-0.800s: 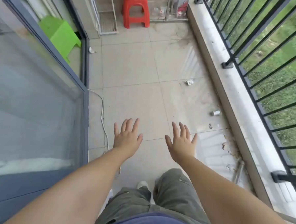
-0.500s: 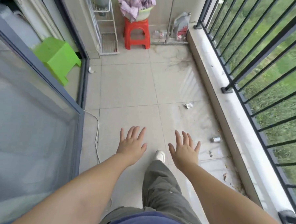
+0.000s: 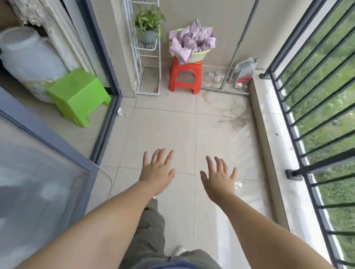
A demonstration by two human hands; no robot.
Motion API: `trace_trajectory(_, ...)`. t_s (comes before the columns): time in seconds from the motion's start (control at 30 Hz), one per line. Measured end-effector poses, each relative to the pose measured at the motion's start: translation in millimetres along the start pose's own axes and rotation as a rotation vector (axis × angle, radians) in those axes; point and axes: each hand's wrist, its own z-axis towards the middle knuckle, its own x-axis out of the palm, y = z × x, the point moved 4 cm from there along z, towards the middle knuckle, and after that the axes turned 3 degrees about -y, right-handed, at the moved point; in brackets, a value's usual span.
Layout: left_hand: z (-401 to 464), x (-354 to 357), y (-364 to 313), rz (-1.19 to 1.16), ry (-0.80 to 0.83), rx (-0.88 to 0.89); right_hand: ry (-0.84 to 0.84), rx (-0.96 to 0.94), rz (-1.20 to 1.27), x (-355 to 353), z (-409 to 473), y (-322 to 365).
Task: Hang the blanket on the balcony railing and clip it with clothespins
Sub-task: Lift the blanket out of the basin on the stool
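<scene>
A crumpled lilac blanket (image 3: 191, 39) fills a pale green basin (image 3: 199, 55) on a red plastic stool (image 3: 184, 77) against the far wall. The dark metal balcony railing (image 3: 317, 113) runs along the right side above a pale ledge (image 3: 275, 139). My left hand (image 3: 157, 171) and my right hand (image 3: 219, 180) are stretched out in front of me over the tiled floor, palms down, fingers spread, holding nothing. Both are well short of the stool. No clothespins are visible.
A white wire plant rack (image 3: 148, 50) with potted plants stands left of the stool. A green step stool (image 3: 79, 95) and a large white jug (image 3: 26, 58) sit by the sliding glass door (image 3: 36, 178). A grey pipe (image 3: 237, 49), a grey canister (image 3: 244, 70) and bottles fill the far right corner.
I have walked forward along the balcony and my view has lifted; the stool with the blanket is nearer and fully in view. Both hands stay open and outstretched.
</scene>
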Motion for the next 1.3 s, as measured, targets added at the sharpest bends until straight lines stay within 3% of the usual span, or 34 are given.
trace_trajectory(0.43, 320, -134, 110, 0.053, -0.01, 0.036, 0.0, 0.136, 0.108, -91, 310, 77)
trace_trajectory(0.73, 530, -164, 93, 0.027, 0.041, 0.148, 0.032, 0.231, 0.103, -133, 504, 51)
trace_trajectory(1.07, 764, -247, 95, -0.04, -0.023, 0.002, 0.055, 0.174, 0.087, -231, 760, 27)
trace_trajectory(1.3, 898, -247, 109, -0.086, 0.113, -0.037, 0.119, 0.148, 0.084, -246, 903, 28)
